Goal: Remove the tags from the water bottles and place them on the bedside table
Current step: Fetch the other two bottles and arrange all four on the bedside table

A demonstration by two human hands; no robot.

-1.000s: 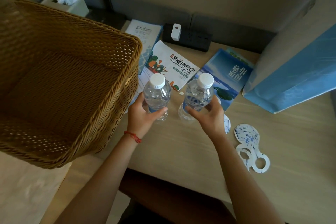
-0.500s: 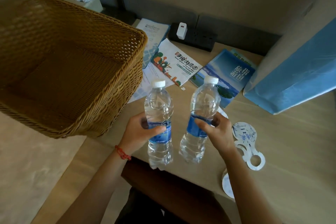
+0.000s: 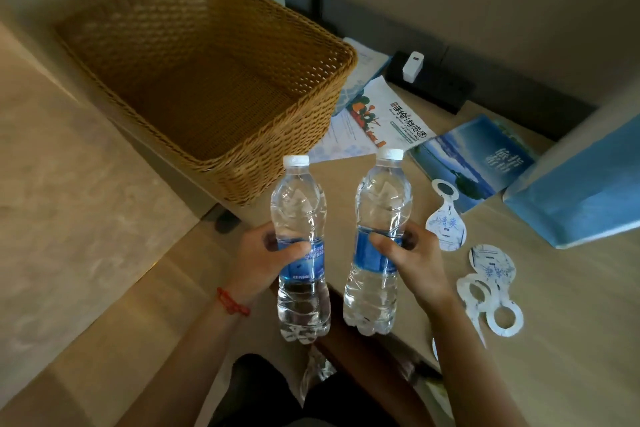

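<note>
My left hand (image 3: 258, 262) grips the left water bottle (image 3: 301, 246) around its blue label. My right hand (image 3: 417, 263) grips the right water bottle (image 3: 379, 239) the same way. Both clear bottles have white caps, stand upright in the air above the table's front edge, and carry no tag on their necks. Several white-and-blue paper tags lie flat on the wooden bedside table (image 3: 571, 340): one tag (image 3: 445, 215) just right of my right hand, and a small pile of tags (image 3: 490, 284) nearer the front.
A large woven basket (image 3: 207, 73) stands at the table's left end. Brochures (image 3: 388, 121) and a blue booklet (image 3: 474, 156) lie behind the bottles. A black power strip with a white charger (image 3: 414, 66) sits at the back. A blue-and-white bag (image 3: 585, 184) stands at the right.
Both hands have lifted the bottles off the table and drawn them toward me. The view has swung left and downward, bringing more of the tags and floor into sight.
</note>
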